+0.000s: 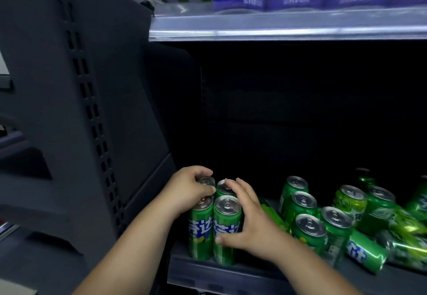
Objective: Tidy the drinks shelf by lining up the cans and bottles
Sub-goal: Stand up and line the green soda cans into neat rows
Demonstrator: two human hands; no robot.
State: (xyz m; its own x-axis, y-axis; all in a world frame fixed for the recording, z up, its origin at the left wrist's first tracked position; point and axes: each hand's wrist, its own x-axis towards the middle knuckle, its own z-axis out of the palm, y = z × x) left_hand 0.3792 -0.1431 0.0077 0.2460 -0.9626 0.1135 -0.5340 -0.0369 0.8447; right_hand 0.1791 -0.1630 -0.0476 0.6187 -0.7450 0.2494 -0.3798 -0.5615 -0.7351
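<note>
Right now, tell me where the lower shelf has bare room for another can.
Bare shelf shows along the front edge, before the fallen cans at right. Behind all the cans looks open, but too dark to confirm. Crowded: between the four-can block and the upright cluster, where the right hand sits.

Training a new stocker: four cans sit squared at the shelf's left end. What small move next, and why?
Likely move the right hand to the nearest upright can and slide it against the four-can block: cans to the right stand scattered, and a fallen can lies sideways.
</note>
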